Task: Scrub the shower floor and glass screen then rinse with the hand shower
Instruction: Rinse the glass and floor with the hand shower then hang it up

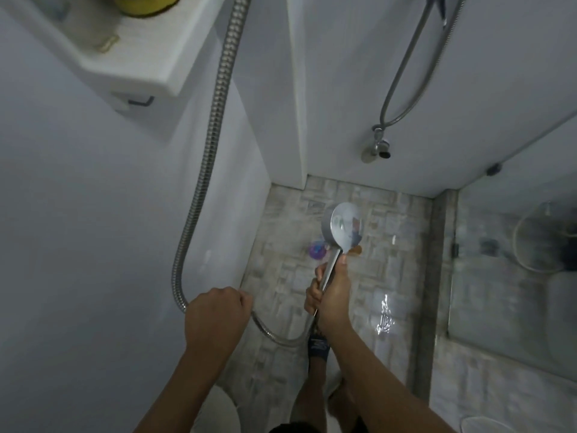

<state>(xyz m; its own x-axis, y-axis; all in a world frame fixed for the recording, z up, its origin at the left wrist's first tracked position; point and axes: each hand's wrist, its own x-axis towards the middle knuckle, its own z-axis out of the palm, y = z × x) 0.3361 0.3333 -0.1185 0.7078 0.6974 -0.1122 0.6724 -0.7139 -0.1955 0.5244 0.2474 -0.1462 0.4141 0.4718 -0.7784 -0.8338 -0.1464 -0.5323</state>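
My right hand (332,292) grips the chrome handle of the hand shower (343,228), whose round head points toward the far end of the tiled shower floor (384,232). My left hand (217,314) holds the ribbed metal hose (212,145), which loops from the wall down past my left fist and back to the handle. The floor is wet, with a bright glint of water right of my right arm. The glass screen (512,270) stands at the right. A purple object (317,250) and a brown one (356,250) lie on the floor, partly hidden behind the shower head.
A white water heater box (125,57) hangs on the left wall with a yellow item on top. A second hose (406,67) loops down to a wall tap (379,148) on the far wall. My legs and feet are below, beside a toilet rim (228,407).
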